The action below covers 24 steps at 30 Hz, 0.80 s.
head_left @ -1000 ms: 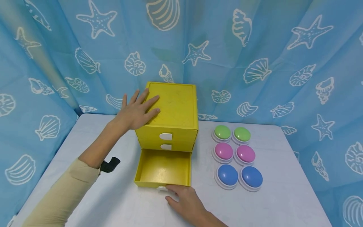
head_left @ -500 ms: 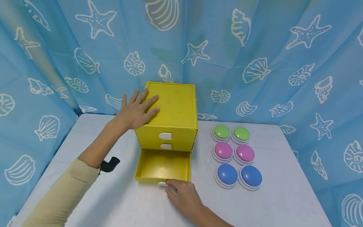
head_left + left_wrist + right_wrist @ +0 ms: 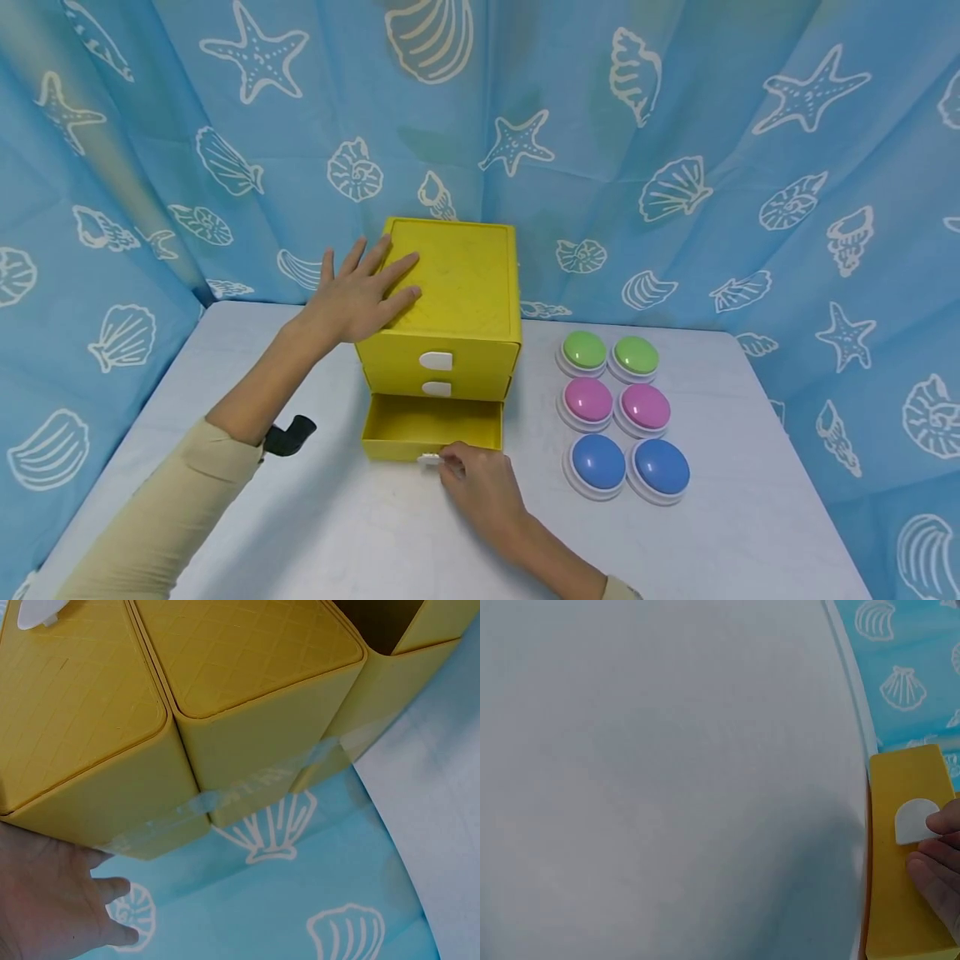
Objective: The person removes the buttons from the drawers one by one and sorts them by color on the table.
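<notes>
A yellow drawer cabinet (image 3: 457, 279) with white knobs stands at the back of the table. My left hand (image 3: 352, 300) rests with spread fingers on the left edge of its top; the left wrist view has that hand (image 3: 52, 900) along the cabinet's side. The bottom drawer (image 3: 431, 425) is pulled partway out, and no object shows inside it. At its front, my right hand (image 3: 483, 492) pinches the white handle (image 3: 430, 459). Up close in the right wrist view, the thumb lies on the white handle (image 3: 915, 823) and the other fingers are below it. Both upper drawers are closed.
To the right of the cabinet, dome-topped push buttons stand in pairs: green (image 3: 584, 350), pink (image 3: 588, 400) and blue (image 3: 597, 462). A blue seashell curtain (image 3: 570, 167) hangs behind the white table (image 3: 330, 517). A black device (image 3: 291, 436) sticks out by the left wrist.
The bottom drawer has slid inward toward the cabinet, with my right hand moving forward on its handle. My left hand has stayed put on the cabinet top.
</notes>
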Each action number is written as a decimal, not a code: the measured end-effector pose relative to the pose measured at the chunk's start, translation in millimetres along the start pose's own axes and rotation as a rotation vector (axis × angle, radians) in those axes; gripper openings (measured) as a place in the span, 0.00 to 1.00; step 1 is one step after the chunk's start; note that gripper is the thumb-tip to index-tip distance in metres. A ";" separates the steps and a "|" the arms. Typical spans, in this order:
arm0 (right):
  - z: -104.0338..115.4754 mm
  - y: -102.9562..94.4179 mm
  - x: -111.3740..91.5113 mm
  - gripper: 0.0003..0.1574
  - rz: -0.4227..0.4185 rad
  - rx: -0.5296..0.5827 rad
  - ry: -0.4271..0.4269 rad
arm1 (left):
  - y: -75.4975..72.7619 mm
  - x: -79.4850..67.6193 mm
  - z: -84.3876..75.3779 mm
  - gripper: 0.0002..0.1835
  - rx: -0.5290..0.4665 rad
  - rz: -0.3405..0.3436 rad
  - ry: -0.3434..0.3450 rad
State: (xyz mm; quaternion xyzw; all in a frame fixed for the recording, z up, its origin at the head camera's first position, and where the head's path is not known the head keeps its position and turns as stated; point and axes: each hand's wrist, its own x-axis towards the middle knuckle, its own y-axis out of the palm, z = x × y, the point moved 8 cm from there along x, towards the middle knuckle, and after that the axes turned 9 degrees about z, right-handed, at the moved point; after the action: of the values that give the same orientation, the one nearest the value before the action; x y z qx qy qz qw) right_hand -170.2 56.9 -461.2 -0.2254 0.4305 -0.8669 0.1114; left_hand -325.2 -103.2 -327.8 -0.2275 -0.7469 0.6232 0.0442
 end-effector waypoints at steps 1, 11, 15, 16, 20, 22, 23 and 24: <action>-0.7 -0.3 2.4 0.02 -0.014 -0.012 -0.005 | -0.1 0.0 0.4 0.37 0.001 -0.002 -0.002; -10.3 -2.2 23.6 0.04 -0.112 -0.070 -0.018 | -0.6 0.6 0.6 0.37 0.004 -0.012 0.000; -15.1 -2.4 31.3 0.03 -0.121 -0.047 -0.007 | -0.8 0.2 0.4 0.37 0.008 -0.013 -0.001; -16.4 -2.6 33.1 0.03 -0.121 -0.035 -0.003 | -0.7 0.3 0.6 0.37 0.009 -0.012 -0.004; -23.6 -1.4 39.8 0.03 -0.111 0.014 0.037 | -0.1 0.7 0.7 0.37 0.010 -0.013 -0.009; -27.3 -0.8 42.2 0.03 -0.106 0.035 0.064 | 0.1 1.1 0.8 0.37 0.012 -0.014 -0.011; -29.1 -0.5 43.3 0.03 -0.105 0.043 0.077 | 0.2 1.3 0.7 0.37 0.012 -0.015 -0.011; -30.2 -0.4 44.3 0.03 -0.105 0.050 0.085 | 0.3 1.4 0.9 0.37 0.012 -0.015 -0.012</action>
State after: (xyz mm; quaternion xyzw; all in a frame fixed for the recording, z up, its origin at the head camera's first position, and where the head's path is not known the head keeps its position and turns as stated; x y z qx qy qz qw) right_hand -223.6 61.0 -463.7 -0.2078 0.4007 -0.8908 0.0527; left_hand -326.7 -103.4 -328.6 -0.2177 -0.7452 0.6286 0.0459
